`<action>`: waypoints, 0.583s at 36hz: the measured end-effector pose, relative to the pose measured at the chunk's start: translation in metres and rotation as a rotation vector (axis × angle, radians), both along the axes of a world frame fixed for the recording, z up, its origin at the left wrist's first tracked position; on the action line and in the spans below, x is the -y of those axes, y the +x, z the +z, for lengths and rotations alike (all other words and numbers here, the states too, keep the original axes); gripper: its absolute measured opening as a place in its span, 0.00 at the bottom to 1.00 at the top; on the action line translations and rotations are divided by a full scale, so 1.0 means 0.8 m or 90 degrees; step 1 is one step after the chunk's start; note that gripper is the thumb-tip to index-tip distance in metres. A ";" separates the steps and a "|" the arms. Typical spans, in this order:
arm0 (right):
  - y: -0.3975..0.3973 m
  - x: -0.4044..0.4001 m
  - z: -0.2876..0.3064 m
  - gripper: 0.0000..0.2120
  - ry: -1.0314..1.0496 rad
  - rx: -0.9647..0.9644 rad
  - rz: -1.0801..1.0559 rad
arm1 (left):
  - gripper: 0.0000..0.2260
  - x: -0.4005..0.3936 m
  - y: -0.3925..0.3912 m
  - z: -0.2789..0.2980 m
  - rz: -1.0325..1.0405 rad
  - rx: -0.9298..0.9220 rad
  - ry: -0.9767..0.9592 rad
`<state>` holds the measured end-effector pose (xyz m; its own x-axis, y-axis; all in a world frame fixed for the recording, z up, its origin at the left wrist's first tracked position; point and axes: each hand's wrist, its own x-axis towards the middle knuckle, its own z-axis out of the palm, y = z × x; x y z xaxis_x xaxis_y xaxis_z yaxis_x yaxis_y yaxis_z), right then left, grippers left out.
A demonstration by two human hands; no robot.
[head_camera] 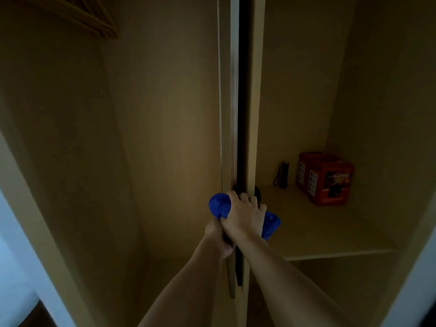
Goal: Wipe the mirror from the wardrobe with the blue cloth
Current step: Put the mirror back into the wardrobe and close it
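Gripping a tall edge-on mirror (234, 114) inside the wardrobe (165, 114): right hand (243, 217) clutches the cloth (218, 206), left hand (218, 237) holds lower. Wiping seemingly not begun.

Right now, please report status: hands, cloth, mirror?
Right hand grips blue cloth, fingers on a thin upright panel. Left hand grips the panel below. Mirror glass not visible edge-on. Nothing blocking.
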<state>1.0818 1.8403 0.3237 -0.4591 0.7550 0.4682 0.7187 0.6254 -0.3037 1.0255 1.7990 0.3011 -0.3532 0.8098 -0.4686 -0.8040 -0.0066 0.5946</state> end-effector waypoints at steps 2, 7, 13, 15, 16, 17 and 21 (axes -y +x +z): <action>0.001 0.000 0.000 0.27 -0.008 0.002 -0.001 | 0.18 0.000 0.002 0.000 -0.004 -0.007 0.006; 0.007 0.005 -0.001 0.27 -0.026 -0.010 0.001 | 0.17 0.006 0.003 0.000 -0.022 -0.050 -0.006; 0.014 0.027 -0.018 0.29 -0.074 -0.032 0.025 | 0.19 0.036 0.007 -0.006 -0.020 -0.013 -0.016; 0.014 0.035 -0.024 0.29 -0.090 -0.024 0.043 | 0.22 0.049 0.007 -0.009 0.007 0.004 -0.016; 0.014 0.038 -0.026 0.29 -0.095 -0.015 0.057 | 0.25 0.055 0.007 -0.010 0.022 0.007 -0.019; 0.013 0.041 -0.029 0.29 -0.093 -0.001 0.073 | 0.28 0.061 0.006 -0.010 0.035 0.005 -0.028; 0.012 0.058 -0.043 0.28 -0.070 0.067 0.134 | 0.33 0.084 0.004 -0.009 0.103 -0.134 -0.169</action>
<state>1.0915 1.7940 0.2893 -0.6528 0.6820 0.3297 0.6081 0.7314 -0.3088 1.0285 1.7318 0.2941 -0.5778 0.5956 -0.5580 -0.6647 0.0533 0.7452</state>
